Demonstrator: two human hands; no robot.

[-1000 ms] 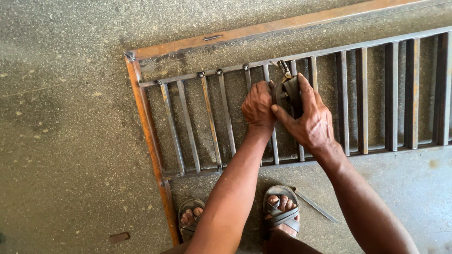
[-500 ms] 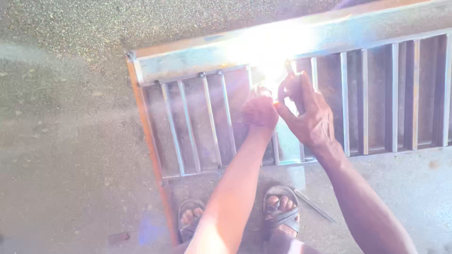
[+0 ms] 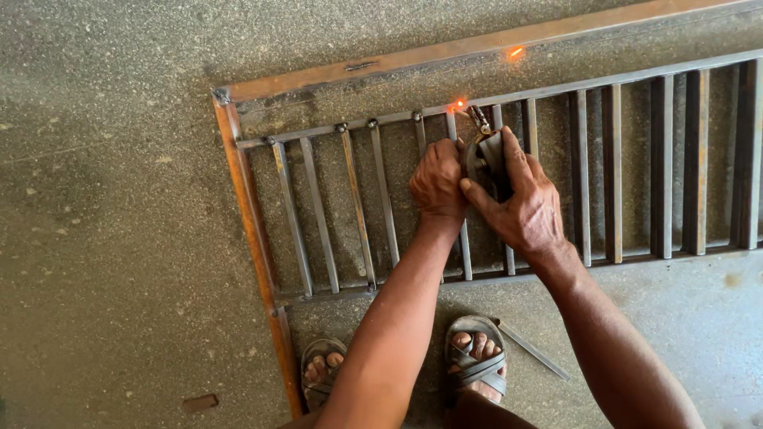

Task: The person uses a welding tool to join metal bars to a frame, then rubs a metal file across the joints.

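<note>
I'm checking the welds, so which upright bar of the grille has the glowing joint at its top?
The fifth bar from the grille's left end, just left of the electrode holder: its top joint glows orange, while the others' are dull grey.

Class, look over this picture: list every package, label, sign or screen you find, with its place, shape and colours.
None in view: no package, label, sign or screen shows.
Only the metal grille on the concrete floor, both hands on a dark welding holder, and sandalled feet.
</note>
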